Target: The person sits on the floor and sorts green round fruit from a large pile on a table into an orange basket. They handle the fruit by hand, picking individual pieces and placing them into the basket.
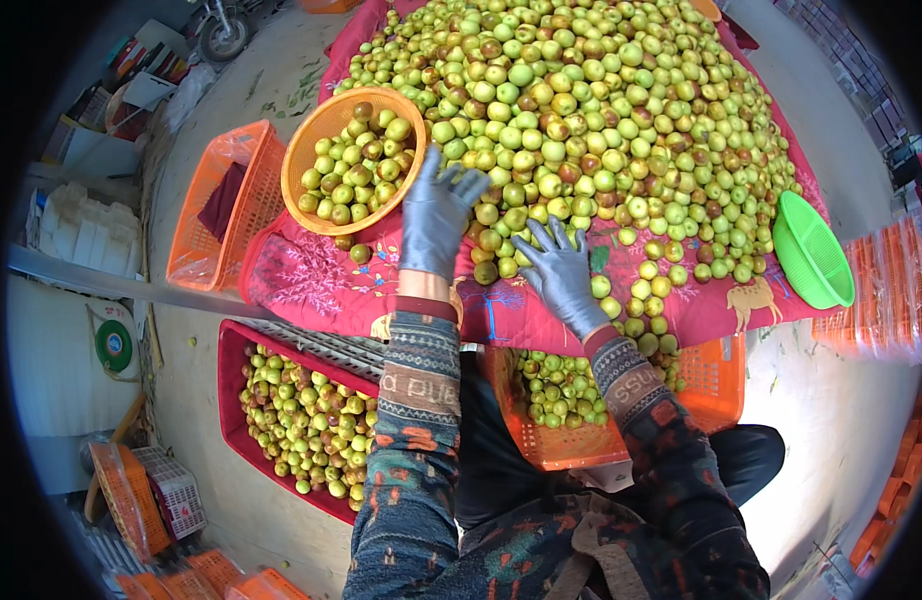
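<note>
A large pile of green-and-brown jujubes (566, 112) covers a red quilted cloth (318, 270) in front of me. My left hand (436, 214), in a grey glove, is beside the right rim of an orange plastic basket (292, 176) partly filled with jujubes. Its fingers are spread towards the pile, with no fruit visible in them. My right hand (560, 276), gloved alike, reaches the pile's near edge with fingers apart and no fruit seen in it. Below the cloth's front edge, between my legs, an orange crate (712, 382) holds more jujubes, partly hidden by my right forearm.
To my left on the floor stands a red crate (232, 420) of jujubes. An orange crate (232, 202) with a dark red cloth inside is beyond it. A tilted green colander (813, 251) rests at the quilt's right edge. Stacked orange crates (877, 292) are farther right.
</note>
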`<state>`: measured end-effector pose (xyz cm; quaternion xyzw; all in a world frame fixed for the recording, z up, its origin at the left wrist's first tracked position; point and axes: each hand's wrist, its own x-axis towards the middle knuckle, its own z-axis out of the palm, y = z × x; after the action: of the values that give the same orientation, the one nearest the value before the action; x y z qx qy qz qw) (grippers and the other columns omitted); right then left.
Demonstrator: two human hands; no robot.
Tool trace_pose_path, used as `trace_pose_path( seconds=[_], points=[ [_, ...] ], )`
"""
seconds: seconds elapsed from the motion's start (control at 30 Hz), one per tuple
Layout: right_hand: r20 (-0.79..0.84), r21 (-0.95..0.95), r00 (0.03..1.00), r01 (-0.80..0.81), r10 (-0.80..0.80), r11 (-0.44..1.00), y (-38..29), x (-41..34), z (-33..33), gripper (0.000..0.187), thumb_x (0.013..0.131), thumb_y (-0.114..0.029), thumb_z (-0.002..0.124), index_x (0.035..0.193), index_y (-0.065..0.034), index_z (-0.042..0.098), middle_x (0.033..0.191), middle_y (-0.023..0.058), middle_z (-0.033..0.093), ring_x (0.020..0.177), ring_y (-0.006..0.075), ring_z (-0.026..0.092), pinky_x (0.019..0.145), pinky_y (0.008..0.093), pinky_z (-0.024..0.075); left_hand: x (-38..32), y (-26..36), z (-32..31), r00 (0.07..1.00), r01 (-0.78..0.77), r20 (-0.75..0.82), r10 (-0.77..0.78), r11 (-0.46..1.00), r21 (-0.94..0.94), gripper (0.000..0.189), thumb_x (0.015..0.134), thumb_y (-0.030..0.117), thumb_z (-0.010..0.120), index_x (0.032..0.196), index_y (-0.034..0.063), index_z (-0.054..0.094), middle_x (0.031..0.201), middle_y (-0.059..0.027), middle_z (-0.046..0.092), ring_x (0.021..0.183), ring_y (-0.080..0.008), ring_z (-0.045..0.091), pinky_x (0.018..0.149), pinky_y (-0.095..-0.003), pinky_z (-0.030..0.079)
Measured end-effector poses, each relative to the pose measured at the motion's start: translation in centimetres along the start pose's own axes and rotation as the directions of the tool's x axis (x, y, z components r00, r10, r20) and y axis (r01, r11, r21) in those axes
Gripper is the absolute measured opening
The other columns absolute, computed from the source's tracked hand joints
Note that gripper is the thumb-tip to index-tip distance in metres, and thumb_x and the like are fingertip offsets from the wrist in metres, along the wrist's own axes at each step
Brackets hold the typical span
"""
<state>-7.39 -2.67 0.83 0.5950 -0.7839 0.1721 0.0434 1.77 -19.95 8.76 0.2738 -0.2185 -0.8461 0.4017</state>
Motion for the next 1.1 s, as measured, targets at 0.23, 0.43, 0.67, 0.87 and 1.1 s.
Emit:
trace_pose_path(
  seconds=[0.23, 0.43, 0.67, 0.87, 1.1],
  points=[
    [-0.139, 0.129, 0.98, -0.126, 0.144, 0.984, 3.0, -1.0, 0.1, 0.034, 0.073, -0.029, 0.073, 0.103, -0.0166, 0.064, 0.11, 0.0029, 0.063, 0.116, 0.0281, 0.05, 0.099, 0.0538, 0.0326, -1.4, -0.6, -0.7, 0.988, 0.149, 0.035, -0.148, 0.989, -0.008, 0.046, 0.092, 0.026, 0.057, 0.125, -0.0042, 0.044, 0.124, -0.0241, 0.05, 0.116, -0.0397, 0.05, 0.1, -0.0522, 0.043],
    [-0.16, -0.127, 0.979, -0.145, 0.124, 0.981, 9.8, -5.9, -2.3, 0.046, 0.077, -0.03, 0.07, 0.12, -0.0187, 0.06, 0.126, 0.0072, 0.055, 0.125, 0.0348, 0.043, 0.098, 0.0494, 0.0322, -1.6, 0.4, -1.8, 0.998, 0.064, 0.009, -0.064, 0.998, -0.012, 0.033, 0.092, 0.018, 0.053, 0.115, -0.0065, 0.054, 0.115, -0.0247, 0.057, 0.113, -0.0375, 0.054, 0.101, -0.0509, 0.042],
    [-0.362, -0.177, 0.832, -0.503, 0.419, 0.846, 11.8, -9.6, -2.1, 0.046, 0.087, -0.033, 0.059, 0.129, -0.0173, 0.053, 0.139, 0.0092, 0.045, 0.13, 0.0336, 0.037, 0.1, 0.0539, 0.0301, -1.8, 0.0, -0.7, 0.99, 0.144, 0.013, -0.143, 0.988, -0.048, 0.043, 0.093, 0.022, 0.054, 0.123, -0.008, 0.046, 0.126, -0.0261, 0.049, 0.119, -0.0388, 0.048, 0.103, -0.0527, 0.04],
    [-0.22, -0.065, 0.973, -0.087, 0.071, 0.994, 2.5, -4.7, -1.4, 0.045, 0.081, -0.029, 0.063, 0.123, -0.0147, 0.057, 0.129, 0.008, 0.053, 0.126, 0.0294, 0.041, 0.098, 0.0497, 0.0339, -1.6, -1.0, -1.3, 0.984, 0.172, 0.05, -0.171, 0.985, -0.013, 0.043, 0.094, 0.021, 0.052, 0.126, -0.0082, 0.045, 0.125, -0.0262, 0.051, 0.119, -0.0387, 0.049, 0.104, -0.0515, 0.039],
    [-0.007, 0.083, 1.0, -0.024, 0.024, 0.996, 2.2, -6.4, -0.2, 0.039, 0.089, -0.035, 0.056, 0.124, -0.0183, 0.057, 0.136, 0.0008, 0.05, 0.133, 0.0254, 0.036, 0.103, 0.0541, 0.0311, -4.0, -1.8, -1.8, 0.959, 0.234, 0.151, -0.239, 0.971, 0.05, 0.042, 0.094, 0.025, 0.053, 0.123, -0.0049, 0.05, 0.123, -0.0211, 0.055, 0.117, -0.0346, 0.052, 0.103, -0.0485, 0.041]
  ],
)
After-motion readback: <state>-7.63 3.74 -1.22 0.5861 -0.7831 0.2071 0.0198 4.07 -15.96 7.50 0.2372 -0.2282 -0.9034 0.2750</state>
